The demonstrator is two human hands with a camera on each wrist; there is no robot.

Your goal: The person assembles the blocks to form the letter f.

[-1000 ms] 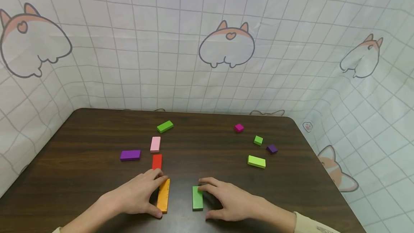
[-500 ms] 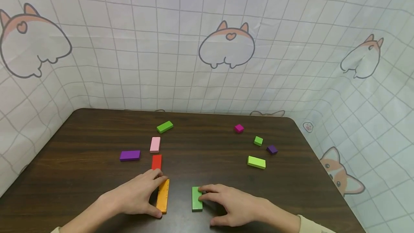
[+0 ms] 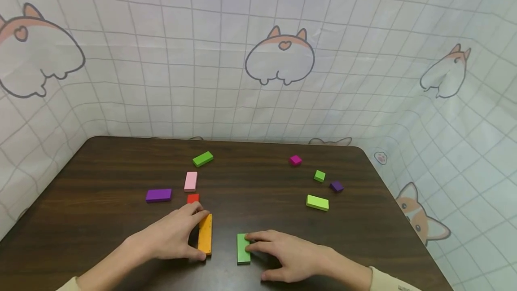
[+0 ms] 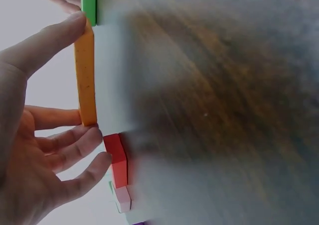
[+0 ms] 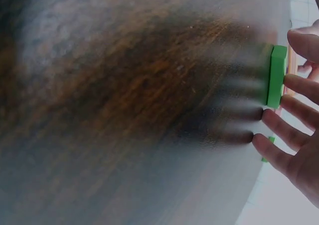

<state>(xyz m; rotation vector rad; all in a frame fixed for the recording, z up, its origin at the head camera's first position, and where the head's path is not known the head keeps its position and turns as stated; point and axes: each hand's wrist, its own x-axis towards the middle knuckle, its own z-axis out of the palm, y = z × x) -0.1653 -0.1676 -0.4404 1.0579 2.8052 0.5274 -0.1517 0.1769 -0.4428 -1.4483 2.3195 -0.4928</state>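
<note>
My left hand (image 3: 171, 235) grips an orange rectangular block (image 3: 206, 235) by its two short ends, thumb at the near end and fingertips at the far one. In the left wrist view, the orange block (image 4: 85, 80) spans from thumb to fingers. Just beyond that hand lies a red block (image 3: 193, 198), partly hidden by it. My right hand (image 3: 288, 253) rests its fingertips on a green block (image 3: 242, 250), with the thumb apart from it. The right wrist view shows the green block (image 5: 277, 78) flat on the table near the spread fingers.
Farther back on the dark wooden table (image 3: 250, 192) lie a purple block (image 3: 159, 195), a pink block (image 3: 190, 181) and a green block (image 3: 203, 159). Toward the right are a lime block (image 3: 317, 202), a dark purple cube (image 3: 337, 186), a green cube (image 3: 319, 175) and a magenta cube (image 3: 295, 160).
My left hand has taken hold of the orange block and shifted it slightly away from me, toward the red one. My right thumb has drawn back a little; its fingertips stay at the green block.
</note>
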